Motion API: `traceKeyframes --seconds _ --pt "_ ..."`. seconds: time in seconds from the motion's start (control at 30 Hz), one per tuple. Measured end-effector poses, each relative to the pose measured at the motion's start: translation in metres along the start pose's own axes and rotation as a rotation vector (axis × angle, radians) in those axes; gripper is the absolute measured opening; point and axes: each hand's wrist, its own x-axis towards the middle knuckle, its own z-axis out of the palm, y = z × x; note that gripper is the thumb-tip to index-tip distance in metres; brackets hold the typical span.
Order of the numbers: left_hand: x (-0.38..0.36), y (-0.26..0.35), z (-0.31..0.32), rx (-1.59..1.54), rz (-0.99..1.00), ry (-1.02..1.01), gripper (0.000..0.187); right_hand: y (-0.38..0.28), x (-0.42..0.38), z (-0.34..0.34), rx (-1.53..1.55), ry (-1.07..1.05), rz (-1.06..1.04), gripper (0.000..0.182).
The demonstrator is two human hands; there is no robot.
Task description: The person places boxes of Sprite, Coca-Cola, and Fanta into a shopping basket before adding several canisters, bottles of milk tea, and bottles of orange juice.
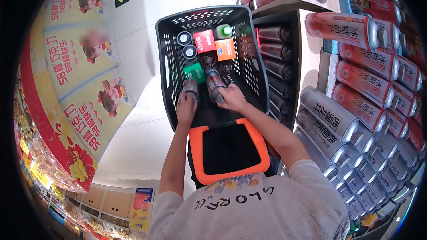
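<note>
My left hand [187, 108] is closed round the grey-capped end of a bottle [191, 87] inside the black shopping basket [167, 26]. Beside it, my right hand [232, 98] grips a second dark bottle [213, 81] by its capped end. Both bottles lie pointing away from me. Just beyond them is a green box [195, 72]. Farther in are a red box [204, 41], an orange box [226, 49], a bottle with a green cap [226, 30] and two round-topped dark containers [189, 52]. My fingers partly hide both bottle ends.
An orange-framed black panel [231, 149] sits between my body and the basket. Stacked red-and-white bottles [364, 78] and silver bottles [331, 111] rise close on the right. A printed yellow-and-red display [84, 84] borders the left, with white floor tiles [138, 66] alongside.
</note>
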Motion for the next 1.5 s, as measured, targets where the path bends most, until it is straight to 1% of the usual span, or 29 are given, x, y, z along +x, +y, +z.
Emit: traceKeyframes --seconds 0.07,0.1,0.17,0.3,0.33,0.47,0.57,0.73,0.83,0.93,0.97,1.07,1.1,1.17,1.2,1.27,1.3,1.33,1.37,1.43,1.47,1.5 --pt "-0.001 0.0 0.002 0.007 -0.092 -0.011 0.024 0.001 0.0 0.013 -0.005 -0.032 -0.057 0.033" --pt "-0.001 0.002 -0.001 0.009 -0.141 -0.021 0.024 0.0 0.0 0.017 -0.008 -0.071 -0.033 0.034" --pt "-0.002 0.0 -0.003 -0.019 -0.145 -0.031 0.023 -0.003 0.009 0.018 -0.019 -0.15 -0.003 0.037" --pt "-0.007 -0.006 -0.003 -0.019 -0.191 -0.05 0.024 -0.008 0.017 0.021 0.015 -0.224 -0.062 0.034" --pt "-0.007 -0.007 -0.002 -0.021 -0.202 -0.046 0.024 -0.01 0.02 0.023 0.018 -0.242 -0.069 0.036" --pt "-0.011 -0.01 0.002 -0.051 -0.239 -0.001 0.024 -0.011 0.026 0.037 0.033 -0.237 -0.181 0.041" --pt "-0.008 -0.004 -0.006 -0.002 -0.324 -0.143 0.026 -0.013 0.028 0.044 0.0 -0.257 -0.217 0.043" --pt "-0.006 -0.002 -0.009 -0.002 -0.319 -0.148 0.029 -0.026 0.03 0.051 -0.053 -0.164 -0.213 0.042" --pt "-0.011 -0.006 -0.004 0.023 -0.313 -0.133 0.034 -0.027 0.031 0.034 -0.038 -0.153 0.026 0.039" --pt "-0.01 -0.006 -0.001 0.042 -0.291 -0.132 0.039 -0.017 0.032 0.015 -0.096 0.044 0.223 0.039" --pt "-0.009 -0.005 -0.003 0.052 -0.282 -0.135 0.041 -0.013 0.032 0.008 -0.056 0.075 0.279 0.04" --pt "-0.009 0.0 -0.008 0.163 -0.22 -0.201 0.045 0.01 0.031 -0.003 -0.046 0.093 0.239 0.04" --pt "-0.009 0.0 -0.007 0.21 -0.208 -0.227 0.044 0.016 0.03 -0.007 -0.045 0.114 0.25 0.04" --pt "-0.009 -0.001 -0.005 0.307 -0.185 -0.282 0.042 0.032 0.027 -0.005 -0.002 0.158 0.363 0.039" --pt "-0.01 -0.001 -0.005 0.331 -0.167 -0.284 0.042 0.038 0.025 -0.004 0.018 0.216 0.357 0.038" --pt "-0.009 -0.003 -0.006 0.377 -0.127 -0.286 0.042 0.047 0.019 -0.001 0.111 0.33 0.576 0.037" --pt "-0.009 -0.002 -0.007 0.392 -0.121 -0.275 0.045 0.053 0.017 -0.001 0.156 0.387 0.682 0.037" --pt "-0.009 -0.001 -0.008 0.406 -0.115 -0.265 0.049 0.067 0.009 0.007 0.199 0.493 0.724 0.035" --pt "-0.009 0.001 -0.008 0.42 -0.109 -0.256 0.052 0.086 -0.003 0.018 0.396 0.536 0.826 0.033" --pt "-0.012 0.001 -0.007 0.457 -0.075 -0.232 0.05 0.096 -0.017 0.02 0.718 0.612 0.941 0.032" --pt "-0.011 0.001 -0.006 0.477 -0.055 -0.215 0.049 0.098 -0.028 0.021 0.51 0.485 0.926 0.031" --pt "-0.01 0.001 -0.005 0.5 -0.052 -0.238 0.047 0.096 -0.03 0.018 0.473 0.455 0.933 0.033"
